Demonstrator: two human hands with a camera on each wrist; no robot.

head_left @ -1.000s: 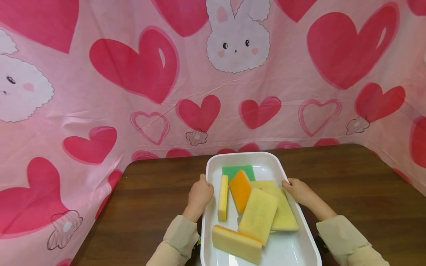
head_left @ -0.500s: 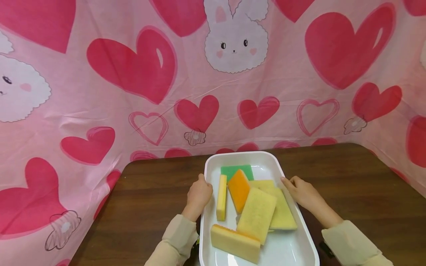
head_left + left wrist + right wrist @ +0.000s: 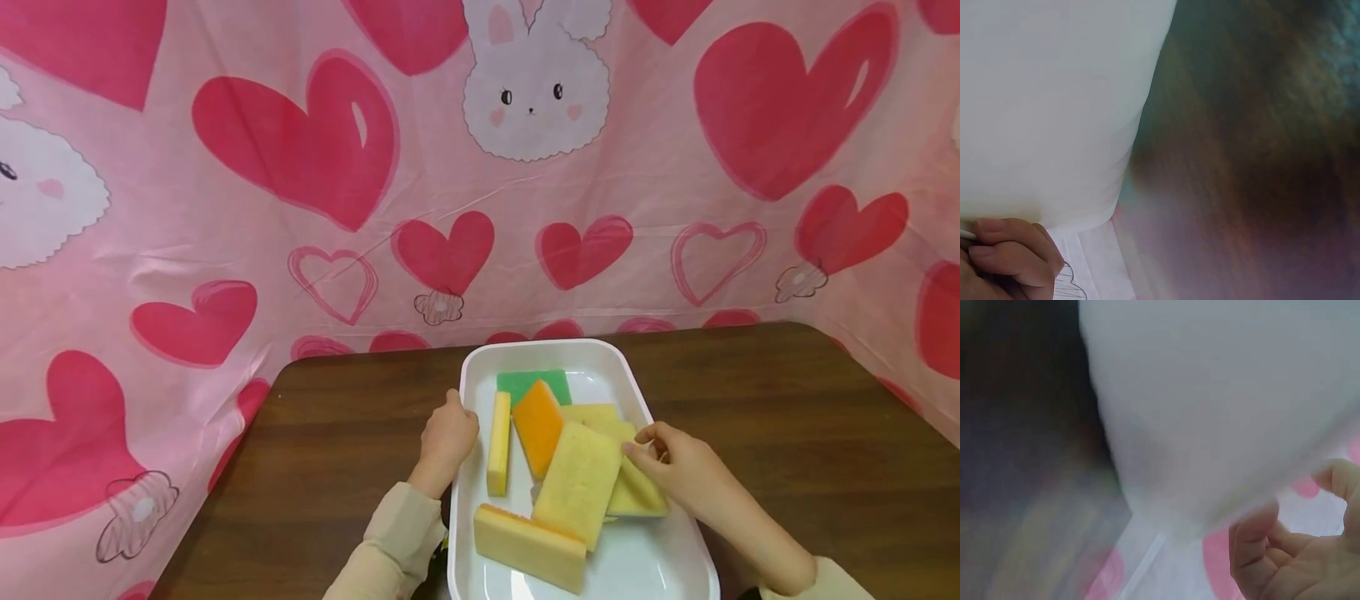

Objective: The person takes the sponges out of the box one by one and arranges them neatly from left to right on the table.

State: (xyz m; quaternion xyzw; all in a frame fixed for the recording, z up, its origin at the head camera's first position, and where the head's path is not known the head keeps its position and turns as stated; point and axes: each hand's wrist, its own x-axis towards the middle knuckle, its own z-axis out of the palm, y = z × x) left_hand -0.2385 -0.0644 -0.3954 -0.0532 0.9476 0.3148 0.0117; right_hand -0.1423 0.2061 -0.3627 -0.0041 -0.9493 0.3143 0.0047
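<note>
A white tray point(image 3: 645, 571) holds several sponges. My left hand point(image 3: 448, 433) grips its left rim; in the left wrist view that hand's curled fingers point(image 3: 1016, 250) sit at the edge of the white wall. Over the right rim reaches my right hand point(image 3: 686, 467), its thumb and forefinger spread beside the top yellow sponge point(image 3: 579, 479). The right wrist view shows those fingers point(image 3: 1254, 540) bent and apart, with nothing between them. Under the top sponge lies another yellow sponge point(image 3: 637, 492). An orange-faced sponge point(image 3: 537, 425) leans beside them.
A green sponge point(image 3: 525, 383) lies at the tray's far end. One narrow yellow sponge point(image 3: 498, 446) stands on edge at the left, another sponge point(image 3: 528, 550) on edge nearer me. The dark wooden table point(image 3: 352, 433) meets a pink heart-patterned curtain point(image 3: 450, 192) behind.
My right hand has let go of the tray's right rim and moved inward over the sponges. The left hand stays on the left rim.
</note>
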